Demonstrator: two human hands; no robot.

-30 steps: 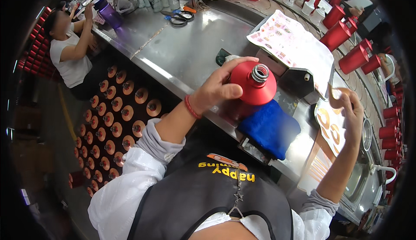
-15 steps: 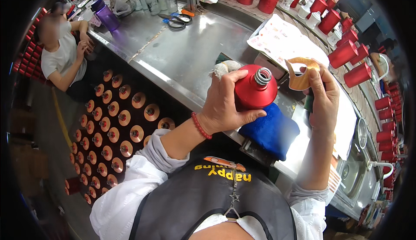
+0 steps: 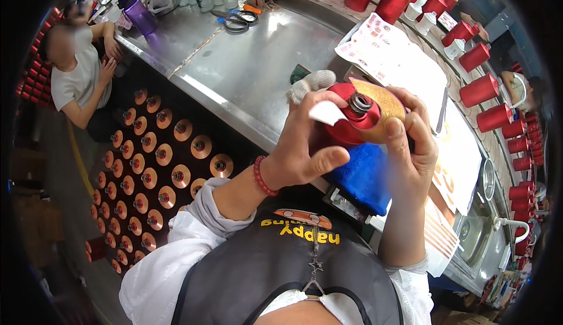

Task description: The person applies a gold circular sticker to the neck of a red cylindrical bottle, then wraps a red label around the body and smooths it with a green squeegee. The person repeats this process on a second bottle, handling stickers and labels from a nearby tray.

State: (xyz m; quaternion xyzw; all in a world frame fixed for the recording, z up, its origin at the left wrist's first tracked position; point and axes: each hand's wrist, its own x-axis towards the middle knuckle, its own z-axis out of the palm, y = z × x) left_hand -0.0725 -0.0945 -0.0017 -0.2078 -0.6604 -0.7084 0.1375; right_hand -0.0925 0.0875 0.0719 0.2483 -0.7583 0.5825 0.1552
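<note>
A red bottle (image 3: 341, 134) with a threaded metallic neck stands nearly upright in front of me, and my left hand (image 3: 296, 146) holds it from the left, thumb apart from the fingers. White knitted fabric (image 3: 314, 83) covers fingertips on that side. My right hand (image 3: 415, 146) pinches a curved gold label (image 3: 390, 105), which lies around the right side of the bottle's shoulder. The label's white end (image 3: 327, 113) sticks up by my left index finger. Below the bottle is a blue cloth (image 3: 368, 175). My hands hide much of the bottle's body.
Scissors (image 3: 236, 21) and a purple drinking bottle (image 3: 139, 15) are on the metal table (image 3: 234, 70). Printed label sheets (image 3: 381, 46) lie at the right. Several gold-shouldered bottles (image 3: 180, 175) stand lower left, near a seated person (image 3: 82, 82). Red containers (image 3: 480, 90) line a curved conveyor.
My right hand has moved left and brought the gold label against the bottle's shoulder. My left thumb has lifted off the bottle, and the label's white end now shows beside my left index finger.
</note>
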